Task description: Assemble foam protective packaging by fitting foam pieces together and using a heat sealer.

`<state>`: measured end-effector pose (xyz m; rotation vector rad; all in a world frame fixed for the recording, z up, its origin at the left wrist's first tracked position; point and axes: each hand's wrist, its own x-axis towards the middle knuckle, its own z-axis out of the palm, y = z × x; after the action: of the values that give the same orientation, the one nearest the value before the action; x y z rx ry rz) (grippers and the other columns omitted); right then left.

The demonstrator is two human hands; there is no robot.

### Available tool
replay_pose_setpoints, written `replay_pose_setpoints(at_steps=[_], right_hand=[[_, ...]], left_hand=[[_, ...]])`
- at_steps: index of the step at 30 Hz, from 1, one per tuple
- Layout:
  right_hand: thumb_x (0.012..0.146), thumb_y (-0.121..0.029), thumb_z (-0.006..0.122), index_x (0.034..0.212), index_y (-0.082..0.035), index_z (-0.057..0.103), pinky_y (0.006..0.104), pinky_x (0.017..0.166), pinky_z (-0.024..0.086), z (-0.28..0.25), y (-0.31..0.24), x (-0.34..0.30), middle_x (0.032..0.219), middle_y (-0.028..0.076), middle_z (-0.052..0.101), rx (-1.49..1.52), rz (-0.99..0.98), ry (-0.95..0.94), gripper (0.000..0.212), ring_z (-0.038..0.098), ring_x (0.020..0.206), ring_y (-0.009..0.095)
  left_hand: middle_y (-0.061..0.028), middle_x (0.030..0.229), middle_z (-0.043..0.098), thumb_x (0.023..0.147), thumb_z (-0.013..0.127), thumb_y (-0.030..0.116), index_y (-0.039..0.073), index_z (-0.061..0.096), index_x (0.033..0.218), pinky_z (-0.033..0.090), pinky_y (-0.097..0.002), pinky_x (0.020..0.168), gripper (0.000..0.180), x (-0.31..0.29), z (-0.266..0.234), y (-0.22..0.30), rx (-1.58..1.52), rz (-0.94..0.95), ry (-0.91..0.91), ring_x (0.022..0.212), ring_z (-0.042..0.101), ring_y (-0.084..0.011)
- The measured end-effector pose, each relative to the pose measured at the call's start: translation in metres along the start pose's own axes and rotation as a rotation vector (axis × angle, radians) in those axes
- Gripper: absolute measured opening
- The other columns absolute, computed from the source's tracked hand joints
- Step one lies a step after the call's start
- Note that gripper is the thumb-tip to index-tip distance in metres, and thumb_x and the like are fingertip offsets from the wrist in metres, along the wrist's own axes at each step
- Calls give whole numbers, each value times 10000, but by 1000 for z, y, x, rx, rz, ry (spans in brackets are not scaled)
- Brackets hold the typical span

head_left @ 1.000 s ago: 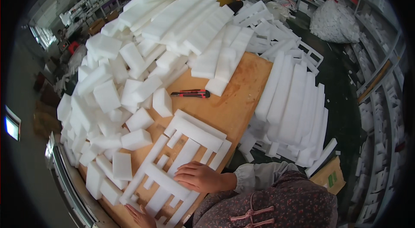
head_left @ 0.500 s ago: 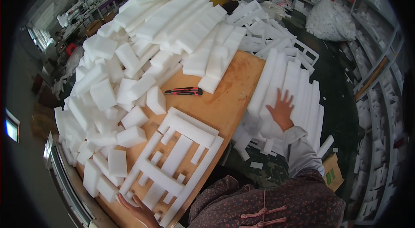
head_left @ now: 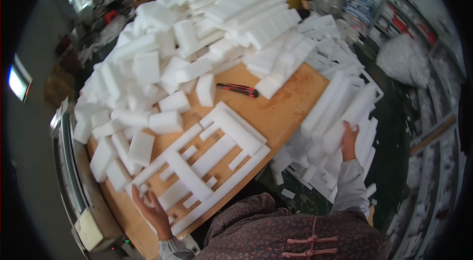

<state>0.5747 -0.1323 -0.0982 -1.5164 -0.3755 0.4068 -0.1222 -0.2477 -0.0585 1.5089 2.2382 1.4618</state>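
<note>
A ladder-like arrangement of white foam strips [head_left: 185, 174] lies flat on the wooden table, with shorter pieces set between the long ones. My left hand [head_left: 152, 212] rests at its near-left corner, fingers stretched and thumb apart. Off the table's right side, my right hand [head_left: 349, 141] is closed around a long white foam bar [head_left: 347, 117] on top of a stack of similar bars. Its fingertips are partly hidden by the bar. Farther up the table, a red and black utility knife [head_left: 237, 89] lies beside the loose foam blocks.
A high heap of white foam blocks [head_left: 148, 68] covers the table's left and far parts. Beyond it, a person [head_left: 298, 0] sits low. Shelves [head_left: 423, 137] line the right side, near a large bulging bag [head_left: 403, 60]. A metal-edged machine [head_left: 74, 171] stands left.
My right hand has gone from spread above the stack to gripping a foam bar, which has shifted. My left hand stays by the arrangement's corner. The whole view has turned.
</note>
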Motion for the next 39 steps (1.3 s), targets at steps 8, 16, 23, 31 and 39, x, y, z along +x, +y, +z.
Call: replay_pose_setpoints(at_steps=[8, 16, 23, 31, 39], right_hand=[[945, -110, 578, 1558, -49, 156, 396, 1128, 317, 133, -146, -196, 1532, 165, 311, 379, -288, -651, 747, 381, 1362, 285], [822, -144, 693, 1571, -47, 91, 408, 1145, 292, 240, -118, -396, 1537, 145, 276, 423, -530, -1416, 966, 366, 1371, 272], [832, -236, 806, 1567, -34, 43, 469, 1104, 360, 277, -148, -493, 1548, 218, 246, 265, -435, -1995, 1078, 341, 1402, 322], [705, -152, 851, 1536, -39, 240, 488, 1184, 241, 406, -227, -457, 1588, 235, 196, 115, -1421, -1290, 1038, 226, 1458, 419], [716, -110, 809, 1215, -36, 503, 423, 925, 480, 458, -241, -519, 1170, 190, 567, -78, -1626, -1743, 590, 566, 1090, 390]], left_hand=[[-243, 1428, 481, 862, 728, 93, -21, 418, 1429, 353, -447, 1115, 656, 38, 2, 78, -101, 249, -64, 1332, 449, -406], [-234, 1500, 404, 734, 878, 348, -4, 269, 1520, 373, -434, 1112, 1055, 14, -36, 115, -413, 236, -486, 1365, 433, -382], [-284, 1287, 560, 757, 856, 292, -13, 294, 1482, 518, -431, 913, 967, 49, -79, 86, -214, 80, -119, 1125, 619, -401], [-154, 1174, 631, 708, 785, 73, 71, 508, 1338, 484, -405, 946, 688, 79, -249, 5, 311, 34, -176, 1098, 605, -367], [-131, 1260, 614, 630, 863, 122, 121, 594, 1300, 415, -440, 1054, 722, 131, -357, -34, 717, 164, -185, 1207, 550, -359]])
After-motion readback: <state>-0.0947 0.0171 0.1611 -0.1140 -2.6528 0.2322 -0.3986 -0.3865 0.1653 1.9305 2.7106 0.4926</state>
